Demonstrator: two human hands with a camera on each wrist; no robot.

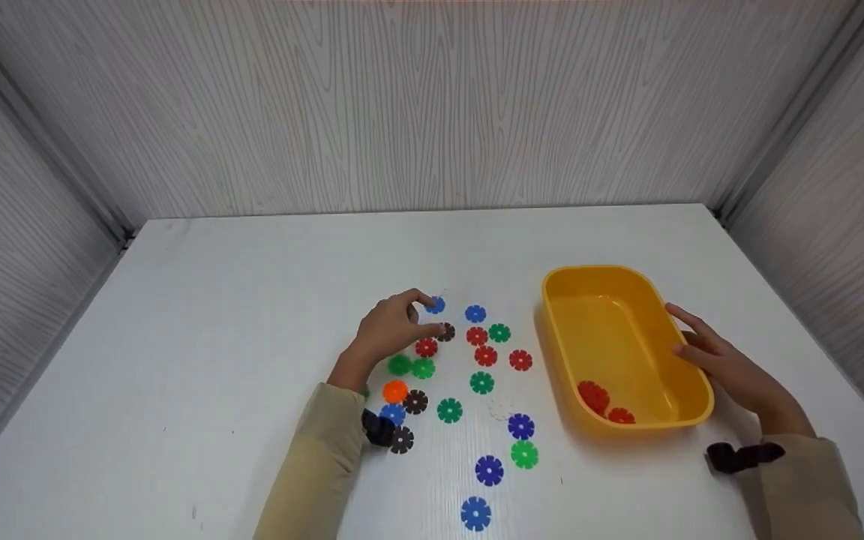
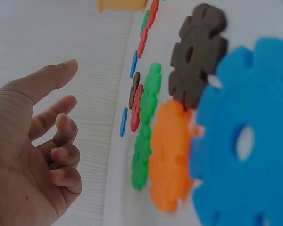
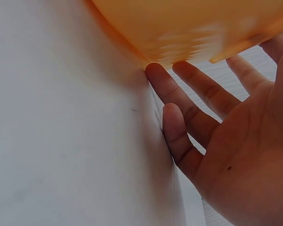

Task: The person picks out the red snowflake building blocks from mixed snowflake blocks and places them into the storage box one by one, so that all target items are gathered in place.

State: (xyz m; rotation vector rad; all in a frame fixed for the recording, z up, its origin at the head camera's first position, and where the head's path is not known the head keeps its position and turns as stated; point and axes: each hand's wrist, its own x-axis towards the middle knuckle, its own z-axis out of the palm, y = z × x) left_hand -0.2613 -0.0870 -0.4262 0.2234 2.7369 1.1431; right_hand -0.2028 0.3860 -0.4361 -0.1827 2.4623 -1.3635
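Observation:
My left hand (image 1: 388,327) hovers over scattered plastic snowflake discs. Its thumb and index finger are spread apart near a blue disc (image 1: 436,304) and a dark brown disc (image 1: 446,332). In the left wrist view nothing lies between that hand's fingers (image 2: 61,125). At the right, my right hand (image 1: 724,367) holds the side of a yellow plastic bin (image 1: 612,311), thumb over the rim and the other fingers along the outer wall. Red discs (image 1: 593,396) lie in the bin's near end. In the right wrist view the fingertips (image 3: 160,75) meet the bin's outside.
More discs lie on the white table (image 1: 214,337) left of the bin: red (image 1: 520,360), green (image 1: 449,410), purple (image 1: 489,470), orange (image 1: 395,391) and blue (image 1: 475,514). Pale wood-grain panels (image 1: 432,105) enclose the table at the back and sides.

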